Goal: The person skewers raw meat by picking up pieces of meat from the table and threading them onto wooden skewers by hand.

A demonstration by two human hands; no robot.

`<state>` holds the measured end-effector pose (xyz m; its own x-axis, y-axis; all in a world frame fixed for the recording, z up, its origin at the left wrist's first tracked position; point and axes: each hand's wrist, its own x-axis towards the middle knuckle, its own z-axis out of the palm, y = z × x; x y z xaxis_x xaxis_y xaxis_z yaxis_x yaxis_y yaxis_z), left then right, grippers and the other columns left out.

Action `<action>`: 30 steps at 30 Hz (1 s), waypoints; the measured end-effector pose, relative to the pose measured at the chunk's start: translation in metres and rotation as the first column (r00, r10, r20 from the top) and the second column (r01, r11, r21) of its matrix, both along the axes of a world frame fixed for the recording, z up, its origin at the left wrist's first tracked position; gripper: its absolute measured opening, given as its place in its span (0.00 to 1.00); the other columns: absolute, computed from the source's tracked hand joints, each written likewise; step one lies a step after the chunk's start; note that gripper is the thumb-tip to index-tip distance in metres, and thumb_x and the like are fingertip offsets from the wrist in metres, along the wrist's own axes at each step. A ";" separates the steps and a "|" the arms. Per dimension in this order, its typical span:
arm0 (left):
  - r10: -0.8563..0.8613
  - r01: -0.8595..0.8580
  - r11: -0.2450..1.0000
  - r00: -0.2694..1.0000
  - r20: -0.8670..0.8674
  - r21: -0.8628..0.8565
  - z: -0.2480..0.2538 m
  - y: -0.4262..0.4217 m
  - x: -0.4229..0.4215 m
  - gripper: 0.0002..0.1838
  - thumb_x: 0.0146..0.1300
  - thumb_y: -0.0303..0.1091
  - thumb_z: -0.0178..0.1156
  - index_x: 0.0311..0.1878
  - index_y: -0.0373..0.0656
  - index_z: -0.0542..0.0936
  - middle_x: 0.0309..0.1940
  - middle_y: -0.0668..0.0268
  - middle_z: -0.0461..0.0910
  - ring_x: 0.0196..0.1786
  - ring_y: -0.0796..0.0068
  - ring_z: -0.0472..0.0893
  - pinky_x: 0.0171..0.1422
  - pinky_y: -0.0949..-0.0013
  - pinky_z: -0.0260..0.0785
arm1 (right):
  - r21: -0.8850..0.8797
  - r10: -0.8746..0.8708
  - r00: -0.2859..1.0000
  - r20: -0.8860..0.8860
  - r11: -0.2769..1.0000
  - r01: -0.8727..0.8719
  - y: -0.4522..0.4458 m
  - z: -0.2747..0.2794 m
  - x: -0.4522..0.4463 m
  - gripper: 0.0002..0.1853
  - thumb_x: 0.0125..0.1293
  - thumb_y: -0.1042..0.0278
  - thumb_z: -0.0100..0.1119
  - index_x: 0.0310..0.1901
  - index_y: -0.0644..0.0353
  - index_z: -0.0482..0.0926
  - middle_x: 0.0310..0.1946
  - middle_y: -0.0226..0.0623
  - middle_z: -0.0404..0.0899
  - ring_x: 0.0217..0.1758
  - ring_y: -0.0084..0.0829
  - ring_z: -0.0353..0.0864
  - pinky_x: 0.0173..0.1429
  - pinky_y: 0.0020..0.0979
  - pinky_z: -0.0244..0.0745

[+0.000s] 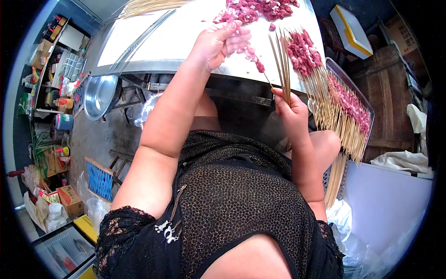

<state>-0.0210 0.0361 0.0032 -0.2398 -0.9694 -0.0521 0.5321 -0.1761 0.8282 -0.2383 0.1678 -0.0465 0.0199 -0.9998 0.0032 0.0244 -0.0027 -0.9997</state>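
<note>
My right hand (292,111) is closed around several bare bamboo skewers (282,65), which point up. It also holds one tilted skewer (266,78) that carries small pieces of red meat (260,65). My left hand (218,44) is at the upper end of that skewer, thumb and forefinger pinched together by the pale pink meat there; its other fingers are blurred. Behind the hands a pile of cut raw meat (260,10) lies on the white tabletop (186,51). Right of my right hand, a bunch of loaded meat skewers (304,53) rests at the table edge.
A metal tray (369,109) with more meat skewers stands at the right. Loose bamboo sticks (151,7) lie at the table's far left. A metal basin (98,97) and a blue woven stool (100,180) are at the left. Shelves with bottles (58,79) line the left wall.
</note>
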 end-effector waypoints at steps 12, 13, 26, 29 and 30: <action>0.071 -0.069 0.997 0.990 -0.122 0.015 0.003 0.012 -0.016 0.13 0.67 0.31 0.49 0.49 0.31 0.71 0.41 0.48 0.78 0.45 0.54 0.80 0.46 0.59 0.77 | -0.051 0.002 1.000 0.023 0.999 -0.001 -0.002 -0.006 0.005 0.10 0.65 0.75 0.52 0.46 0.65 0.78 0.23 0.21 0.69 0.23 0.12 0.62 0.26 0.15 0.57; 0.062 -0.061 0.998 0.988 -0.140 0.015 0.002 0.014 -0.017 0.14 0.67 0.32 0.48 0.49 0.30 0.71 0.41 0.47 0.78 0.45 0.54 0.80 0.46 0.60 0.76 | -0.053 0.001 1.000 0.030 0.999 0.000 -0.002 -0.005 0.006 0.10 0.65 0.75 0.52 0.46 0.65 0.78 0.23 0.21 0.69 0.23 0.12 0.62 0.26 0.15 0.56; 0.113 -0.123 0.988 0.988 -0.102 -0.097 0.001 0.015 -0.024 0.13 0.66 0.29 0.51 0.49 0.30 0.71 0.44 0.50 0.78 0.47 0.59 0.80 0.49 0.63 0.76 | 0.035 0.029 0.984 0.176 0.999 -0.035 0.000 0.002 0.008 0.11 0.64 0.76 0.52 0.47 0.67 0.77 0.22 0.22 0.69 0.22 0.12 0.63 0.25 0.15 0.55; 0.141 -0.156 0.972 0.985 -0.096 -0.178 0.004 0.013 -0.024 0.13 0.66 0.29 0.50 0.50 0.32 0.71 0.43 0.52 0.78 0.46 0.62 0.80 0.48 0.64 0.76 | 0.009 0.036 0.988 0.148 0.999 -0.038 0.000 -0.002 0.008 0.11 0.64 0.76 0.52 0.47 0.67 0.77 0.23 0.22 0.69 0.22 0.12 0.63 0.25 0.14 0.55; 0.135 -0.148 0.982 0.984 -0.114 -0.120 0.006 0.013 -0.022 0.13 0.66 0.29 0.50 0.51 0.32 0.70 0.43 0.51 0.78 0.46 0.61 0.80 0.48 0.64 0.76 | 0.015 0.032 0.988 0.150 0.999 -0.035 0.000 -0.002 0.008 0.11 0.64 0.76 0.53 0.47 0.67 0.77 0.23 0.22 0.70 0.22 0.12 0.63 0.25 0.14 0.55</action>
<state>-0.0432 0.0493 0.0094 -0.0973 -0.9909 0.0927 0.6291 0.0109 0.7773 -0.2301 0.1680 -0.0486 0.0539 -0.9985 -0.0092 0.1732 0.0184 -0.9847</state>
